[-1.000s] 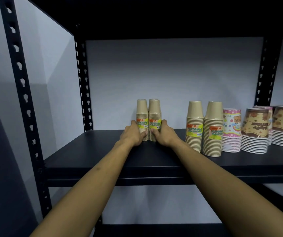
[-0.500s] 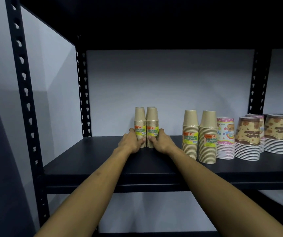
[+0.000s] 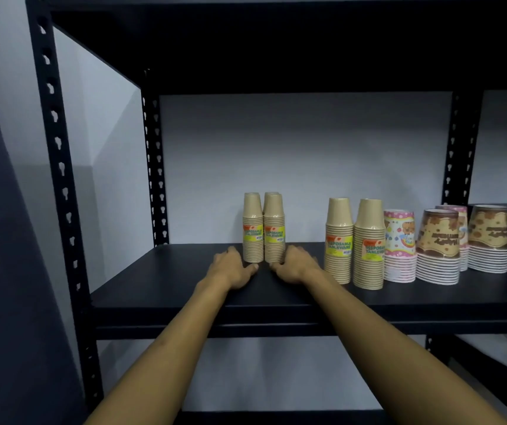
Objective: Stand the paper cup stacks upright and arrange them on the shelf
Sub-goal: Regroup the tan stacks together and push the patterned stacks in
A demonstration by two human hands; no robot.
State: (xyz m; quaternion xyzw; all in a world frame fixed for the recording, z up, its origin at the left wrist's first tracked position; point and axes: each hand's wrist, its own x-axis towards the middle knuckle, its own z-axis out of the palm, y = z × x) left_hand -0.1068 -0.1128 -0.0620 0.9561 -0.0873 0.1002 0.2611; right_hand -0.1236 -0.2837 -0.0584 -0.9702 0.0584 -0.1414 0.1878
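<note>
Head view: left hand and right hand rest on the shelf, fingers relaxed, grasping nothing. Two small kraft stacks stand upright, touching, just behind the fingertips, likely squared for alignment.

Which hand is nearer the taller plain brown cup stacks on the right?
Right. The right hand rests just left of the taller plain brown cup stacks; the left hand lies farther left, beyond the small brown stacks.

Dim, soft-focus wide-angle view; shelf uprights bow at edges.
</note>
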